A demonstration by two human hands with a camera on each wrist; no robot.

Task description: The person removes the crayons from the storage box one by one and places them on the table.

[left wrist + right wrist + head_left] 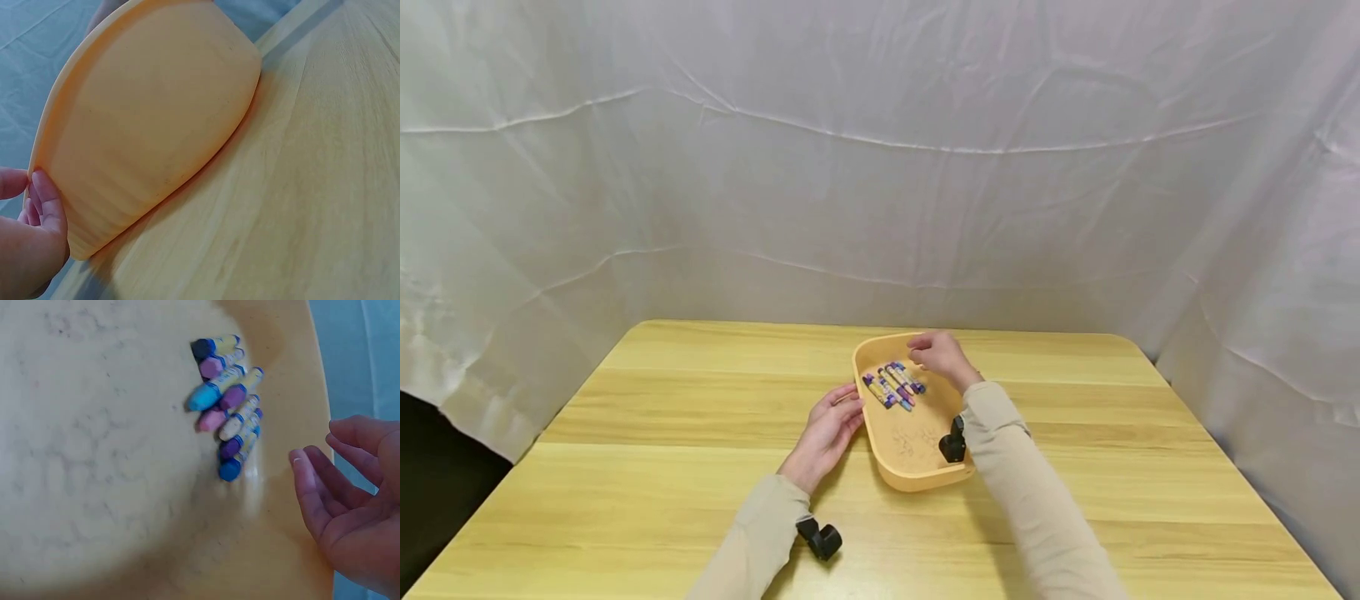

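Head view: my left hand (827, 433) rests with relaxed fingers against the left rim of the shallow orange plastic tray (895, 454), which sits mid-table. My right hand (942, 357) hovers over the tray's far end, fingers loosely curled, holding nothing, just beside the cluster of paper-wrapped blue and purple crayons (893, 385). To do this well, I judge I should keep the tray steadied and pinch one crayon from the pile's edge so the rest don't roll. Black wrist camera mounts show on both sleeves.

Left wrist view: fingertips (47, 200) touch the tray's outer wall at the rim, thumb apart.

Right wrist view: crayons lie side by side on the scuffed tray floor, near its rim; my fingers (312, 487) are spread, near them but not touching.

Surface: light wooden table (625, 467). Room: wrinkled white cloth backdrop (850, 167) behind and at the sides.
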